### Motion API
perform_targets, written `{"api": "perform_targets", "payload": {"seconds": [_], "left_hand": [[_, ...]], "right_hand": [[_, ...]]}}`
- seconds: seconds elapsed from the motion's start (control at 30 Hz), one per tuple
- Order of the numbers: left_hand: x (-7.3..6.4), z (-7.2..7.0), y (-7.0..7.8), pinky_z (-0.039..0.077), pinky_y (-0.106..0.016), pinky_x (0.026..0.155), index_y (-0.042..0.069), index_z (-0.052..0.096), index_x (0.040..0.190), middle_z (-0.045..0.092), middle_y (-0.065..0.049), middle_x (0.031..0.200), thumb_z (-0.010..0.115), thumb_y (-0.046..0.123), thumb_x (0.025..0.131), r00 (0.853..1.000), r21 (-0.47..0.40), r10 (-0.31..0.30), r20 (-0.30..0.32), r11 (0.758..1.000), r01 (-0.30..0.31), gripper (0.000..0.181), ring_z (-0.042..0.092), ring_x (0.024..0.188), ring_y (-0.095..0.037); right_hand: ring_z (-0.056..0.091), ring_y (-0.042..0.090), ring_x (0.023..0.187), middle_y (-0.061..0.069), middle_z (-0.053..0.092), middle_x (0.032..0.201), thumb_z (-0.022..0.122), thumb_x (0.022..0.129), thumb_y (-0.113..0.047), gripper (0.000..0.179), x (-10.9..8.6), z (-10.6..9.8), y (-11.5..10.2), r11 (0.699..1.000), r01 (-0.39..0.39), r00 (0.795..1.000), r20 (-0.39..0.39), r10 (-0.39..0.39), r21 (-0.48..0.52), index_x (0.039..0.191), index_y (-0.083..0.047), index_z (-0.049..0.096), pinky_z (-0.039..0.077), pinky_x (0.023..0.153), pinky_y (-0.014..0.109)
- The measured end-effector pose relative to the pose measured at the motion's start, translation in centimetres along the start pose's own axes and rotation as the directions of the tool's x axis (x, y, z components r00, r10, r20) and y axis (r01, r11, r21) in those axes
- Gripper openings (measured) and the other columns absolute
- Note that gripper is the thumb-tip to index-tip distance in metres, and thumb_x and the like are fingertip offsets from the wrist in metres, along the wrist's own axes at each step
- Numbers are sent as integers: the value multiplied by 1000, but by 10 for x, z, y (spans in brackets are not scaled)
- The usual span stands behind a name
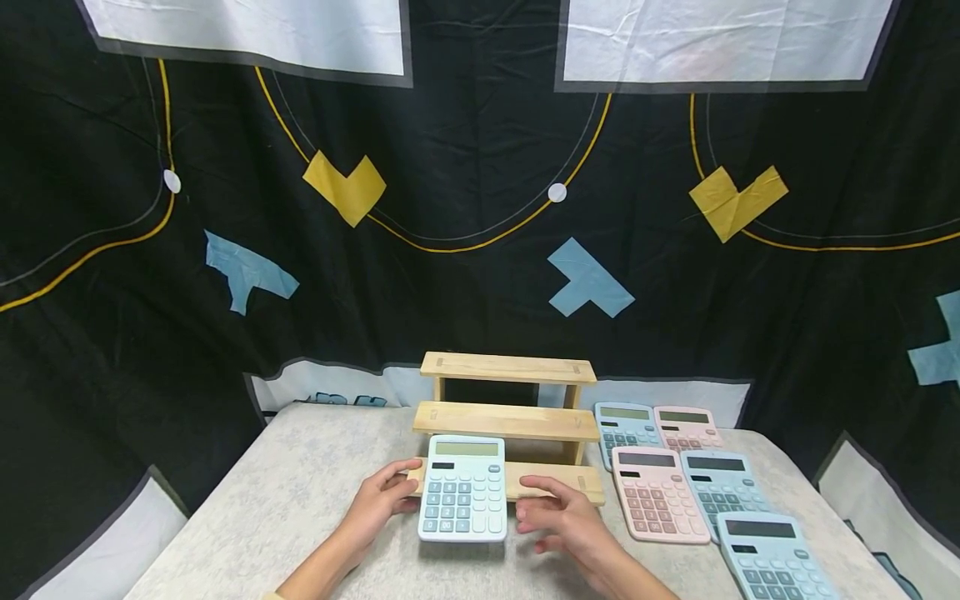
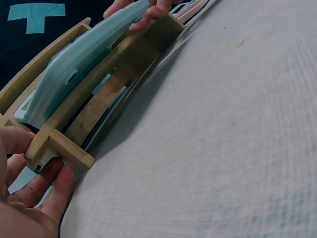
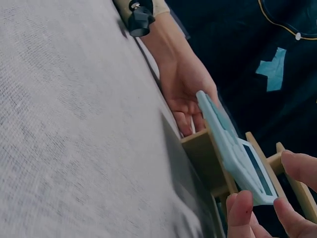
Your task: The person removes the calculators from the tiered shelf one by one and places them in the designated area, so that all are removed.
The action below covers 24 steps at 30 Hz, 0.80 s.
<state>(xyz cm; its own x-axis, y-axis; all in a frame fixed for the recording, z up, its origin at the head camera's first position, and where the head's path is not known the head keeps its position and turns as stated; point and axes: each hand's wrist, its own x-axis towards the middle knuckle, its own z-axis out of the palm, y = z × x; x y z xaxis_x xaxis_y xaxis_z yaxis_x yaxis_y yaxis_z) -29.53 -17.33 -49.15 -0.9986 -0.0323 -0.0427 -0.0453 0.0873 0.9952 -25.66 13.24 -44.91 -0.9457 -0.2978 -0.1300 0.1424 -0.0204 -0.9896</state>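
A light blue calculator (image 1: 462, 492) lies tilted, face up, on the lowest step of a three-step wooden stand (image 1: 555, 479), its lower edge jutting past the front of that step. My left hand (image 1: 378, 500) grips the left end of the lowest step; in the left wrist view its fingers (image 2: 62, 188) are under the board, with another fingertip at the board's end. To the right of the calculator is my right hand (image 1: 558, 521), with parted, relaxed fingers. The right wrist view has its fingertips (image 3: 240, 208) close by the calculator's screen end.
Several blue and pink calculators lie right of the stand, among them a pink calculator (image 1: 660, 496) and a nearer blue calculator (image 1: 776, 554). A pale textured cloth (image 1: 247, 508) covers the table. Behind hangs a black curtain (image 1: 465, 308) with taped shapes.
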Motion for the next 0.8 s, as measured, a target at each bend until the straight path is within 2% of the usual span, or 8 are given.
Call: {"api": "perform_targets", "payload": {"seconds": [0.33, 0.47, 0.67, 0.8], "left_hand": [[-2, 0, -1, 62, -40, 86, 4, 60, 135, 62, -13, 113, 62, 14, 99, 1000, -7, 5, 2, 1000, -5, 38, 66, 98, -18], [0, 0, -3, 62, -41, 86, 4, 60, 135, 63, -13, 113, 61, 13, 99, 1000, -6, 2, -1, 1000, -2, 37, 65, 97, -18], [1, 0, -4, 62, -42, 85, 3, 60, 135, 63, -12, 112, 61, 12, 99, 1000, -1, -1, -12, 1000, 1, 37, 65, 97, -19], [0, 1, -3, 62, -42, 85, 3, 60, 134, 63, -13, 112, 61, 12, 99, 1000, 3, 2, -19, 1000, -2, 36, 65, 98, -19]], "right_hand": [[71, 17, 80, 8, 72, 103, 75, 81, -7, 67, 5, 12, 10, 1000, 4, 1000, 6, -4, 17, 143, -1, 50, 57, 61, 27], [70, 16, 80, 9, 71, 107, 77, 82, -7, 66, 8, 16, 12, 1000, -3, 1000, 17, 3, 13, 143, -3, 51, 57, 60, 26], [67, 18, 84, 13, 66, 117, 73, 79, 3, 69, 10, 21, 15, 1000, -25, 999, 32, 24, 16, 144, -7, 51, 59, 63, 28], [67, 17, 82, 14, 65, 120, 70, 78, 6, 71, 11, 24, 16, 999, -14, 999, 39, 12, 34, 145, -7, 49, 59, 65, 28]]}}
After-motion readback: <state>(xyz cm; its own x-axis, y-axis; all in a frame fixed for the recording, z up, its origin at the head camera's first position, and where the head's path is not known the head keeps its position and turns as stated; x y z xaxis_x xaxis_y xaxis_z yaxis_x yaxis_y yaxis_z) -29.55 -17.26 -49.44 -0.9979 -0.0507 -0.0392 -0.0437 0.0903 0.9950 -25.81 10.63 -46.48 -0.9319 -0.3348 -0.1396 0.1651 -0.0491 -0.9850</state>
